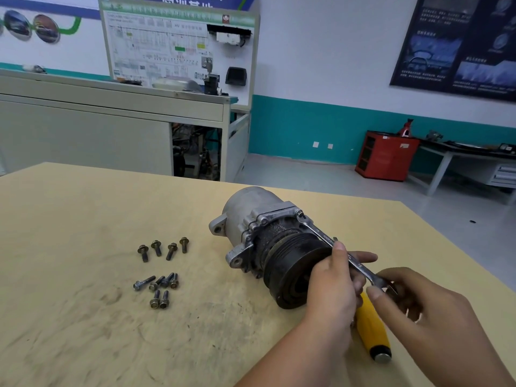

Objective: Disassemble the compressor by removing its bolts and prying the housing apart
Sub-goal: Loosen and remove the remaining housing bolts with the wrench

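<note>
**Wrenching on a compressor flange bolt**

Loose bolts [163, 250] sit in two bunches on the counter [83, 219], well left of the compressor [251, 216]. A yellow-handled screwdriver [372, 331] lies on the counter right under both grips, partly hidden by them.

Left grip [333, 283] leans against the black pulley [293, 275], covering part of its face, and pinches the wrench [321, 234] mid-shaft with the thumb on top. Right grip [418, 305] is pinched on the wrench's near open end. The ring end sits on a flange bolt [300, 213], just beyond the left grip.

Compressor lies on its side mid-counter, long axis running far-left to near-right, pulley pointing toward me and a bit right.
</note>
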### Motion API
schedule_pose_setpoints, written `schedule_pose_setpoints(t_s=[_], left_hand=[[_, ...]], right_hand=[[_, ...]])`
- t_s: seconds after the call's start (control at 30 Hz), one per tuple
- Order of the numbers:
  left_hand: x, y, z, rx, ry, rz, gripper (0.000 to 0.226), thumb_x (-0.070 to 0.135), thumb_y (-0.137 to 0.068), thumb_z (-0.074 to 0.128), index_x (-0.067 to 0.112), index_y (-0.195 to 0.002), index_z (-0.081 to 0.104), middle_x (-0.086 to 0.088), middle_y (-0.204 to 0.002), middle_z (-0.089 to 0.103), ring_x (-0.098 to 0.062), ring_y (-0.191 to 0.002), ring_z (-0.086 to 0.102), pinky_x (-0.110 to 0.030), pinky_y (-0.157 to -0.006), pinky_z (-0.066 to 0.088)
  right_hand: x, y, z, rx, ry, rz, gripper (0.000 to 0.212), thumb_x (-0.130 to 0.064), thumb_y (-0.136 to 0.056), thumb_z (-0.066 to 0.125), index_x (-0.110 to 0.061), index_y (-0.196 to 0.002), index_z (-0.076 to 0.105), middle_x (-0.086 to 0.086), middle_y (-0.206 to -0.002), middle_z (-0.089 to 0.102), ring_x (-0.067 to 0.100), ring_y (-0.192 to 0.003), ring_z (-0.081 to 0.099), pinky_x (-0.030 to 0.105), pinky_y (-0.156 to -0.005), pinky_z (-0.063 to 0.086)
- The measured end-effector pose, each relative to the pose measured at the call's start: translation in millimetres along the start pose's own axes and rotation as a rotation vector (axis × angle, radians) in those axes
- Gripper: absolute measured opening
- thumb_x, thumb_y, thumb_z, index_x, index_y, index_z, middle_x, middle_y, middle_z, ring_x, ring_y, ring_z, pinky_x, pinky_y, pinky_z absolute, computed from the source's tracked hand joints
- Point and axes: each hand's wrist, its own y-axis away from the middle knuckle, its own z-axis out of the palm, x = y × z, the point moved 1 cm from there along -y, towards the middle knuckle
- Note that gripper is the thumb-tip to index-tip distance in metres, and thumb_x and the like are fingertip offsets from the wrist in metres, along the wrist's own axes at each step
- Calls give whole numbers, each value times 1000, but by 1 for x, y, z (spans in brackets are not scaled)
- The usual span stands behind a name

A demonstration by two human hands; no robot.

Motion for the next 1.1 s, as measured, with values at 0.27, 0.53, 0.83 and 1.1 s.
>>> schedule_pose_setpoints(t_s=[0.27,0.53,0.83,1.1], left_hand=[[0,-2,0,-45,167,-32,46,34,-103,39,13,-79,72,8,-45,39,-5,-41,25,-16,-40,19],[4,6,1,9,83,35,44,36,-95,54,19,-54,50,7,-45,38,-5,-38,28,-15,-39,24],[6,8,3,45,44,50,51,30,-102,41,20,-58,66,7,-42,39,-7,-42,40,-20,-46,36],[2,7,1,-9,184,20,53,35,-102,37,18,-62,66,-1,-53,45,-7,-44,31,-18,-43,22]], right_hand=[[2,-5,-3,63,47,-46,38,-9,-76,73,-37,-71,49,-5,-50,53,-7,-69,53,1,-58,36],[-1,-5,-2,175,287,-407,7,-13,-79,64,-15,-86,65,-8,-66,61,15,-71,54,12,-64,40],[-5,2,0,24,-15,-213,21,-27,-74,69,-34,-83,52,-19,-77,61,-7,-78,53,4,-67,38],[0,-5,0,-23,-28,-55,17,-22,-82,63,-25,-67,57,-2,-53,62,10,-62,58,20,-58,41]])
